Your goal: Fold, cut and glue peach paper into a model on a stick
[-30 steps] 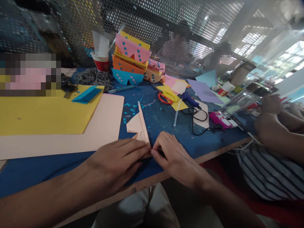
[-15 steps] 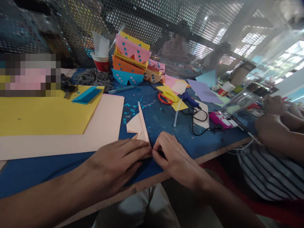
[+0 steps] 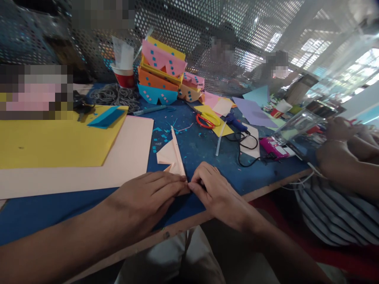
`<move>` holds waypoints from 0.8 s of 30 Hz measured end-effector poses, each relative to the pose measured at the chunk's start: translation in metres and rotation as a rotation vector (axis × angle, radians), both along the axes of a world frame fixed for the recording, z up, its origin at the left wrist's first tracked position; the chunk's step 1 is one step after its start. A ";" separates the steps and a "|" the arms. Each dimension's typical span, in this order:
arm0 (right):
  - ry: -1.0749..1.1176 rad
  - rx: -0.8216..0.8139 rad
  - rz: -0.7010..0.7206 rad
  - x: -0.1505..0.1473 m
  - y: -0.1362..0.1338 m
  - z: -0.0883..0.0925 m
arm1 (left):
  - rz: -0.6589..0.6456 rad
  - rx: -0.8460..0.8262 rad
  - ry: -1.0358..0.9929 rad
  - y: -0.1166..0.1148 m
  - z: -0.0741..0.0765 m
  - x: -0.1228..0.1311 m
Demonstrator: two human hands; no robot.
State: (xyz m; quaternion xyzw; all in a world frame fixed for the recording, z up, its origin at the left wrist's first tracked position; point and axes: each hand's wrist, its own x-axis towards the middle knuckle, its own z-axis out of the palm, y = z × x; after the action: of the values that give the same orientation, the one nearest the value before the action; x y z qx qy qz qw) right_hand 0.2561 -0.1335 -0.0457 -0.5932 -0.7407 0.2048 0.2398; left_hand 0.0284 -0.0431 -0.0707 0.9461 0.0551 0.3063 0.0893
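A pale peach piece of paper (image 3: 166,153), cut with a notch and folded along a narrow strip on its right side, lies on the blue tabletop. My left hand (image 3: 154,187) rests flat over its near end, fingers stretched out and hiding part of it. At the near right corner of the paper, the thumb and forefinger of my right hand (image 3: 211,187) are pinched together at the folded edge. The bit between these fingertips is mostly hidden. Small blue paper scraps (image 3: 160,136) are scattered just beyond the paper.
Large yellow (image 3: 59,142) and peach sheets (image 3: 136,150) lie left. Behind stand decorated paper shapes (image 3: 161,73) and a red-and-white cup (image 3: 123,75). Scissors (image 3: 207,119), a blue glue gun (image 3: 237,123) with black cord, and a pink box (image 3: 275,148) lie right. Another person's arm (image 3: 343,157) is far right.
Both hands stay at the near end of the folded paper, with only a very slight shift of the fingers. The whole view has moved a little.
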 end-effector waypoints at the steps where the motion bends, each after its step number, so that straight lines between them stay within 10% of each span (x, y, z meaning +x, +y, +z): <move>1: 0.019 -0.003 0.004 0.001 0.000 0.000 | -0.003 -0.006 0.003 0.000 -0.001 0.000; 24: -0.065 -0.009 0.011 -0.002 0.006 0.005 | -0.036 -0.033 0.013 0.008 -0.013 -0.004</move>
State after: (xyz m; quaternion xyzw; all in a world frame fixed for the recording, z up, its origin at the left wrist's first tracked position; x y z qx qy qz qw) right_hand 0.2537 -0.1273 -0.0409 -0.5966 -0.7504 0.1902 0.2116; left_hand 0.0246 -0.0354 -0.0836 0.9473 0.0438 0.2975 0.1102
